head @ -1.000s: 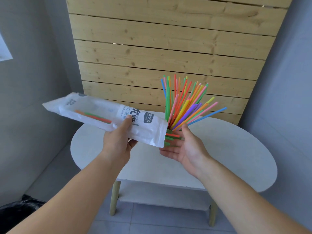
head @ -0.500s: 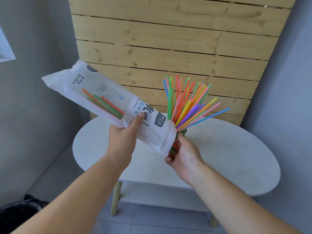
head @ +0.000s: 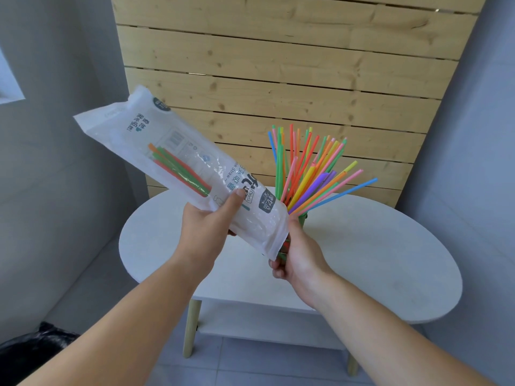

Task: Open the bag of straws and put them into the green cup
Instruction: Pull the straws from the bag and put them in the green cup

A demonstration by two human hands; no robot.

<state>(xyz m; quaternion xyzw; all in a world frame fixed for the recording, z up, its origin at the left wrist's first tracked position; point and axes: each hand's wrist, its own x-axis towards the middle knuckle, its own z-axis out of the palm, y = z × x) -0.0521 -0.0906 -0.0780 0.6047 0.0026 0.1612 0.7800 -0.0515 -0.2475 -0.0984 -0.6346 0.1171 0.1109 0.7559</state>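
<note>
My left hand grips a clear plastic straw bag, tilted with its closed end up left and its open mouth down right. A few orange and green straws lie inside it. My right hand is curled around straw ends sticking out of the bag's mouth. A fan of many coloured straws stands in the green cup, of which only a sliver shows behind my right hand and the bag.
A white oval table with wooden legs and a lower shelf stands against a wooden slat wall. A black bin bag sits on the floor at lower left. Grey walls close in on both sides.
My left hand has tilted the bag's closed end upward, and the straws inside have slid toward the mouth. My right hand has gone from an open palm to curling around the emerging straw ends.
</note>
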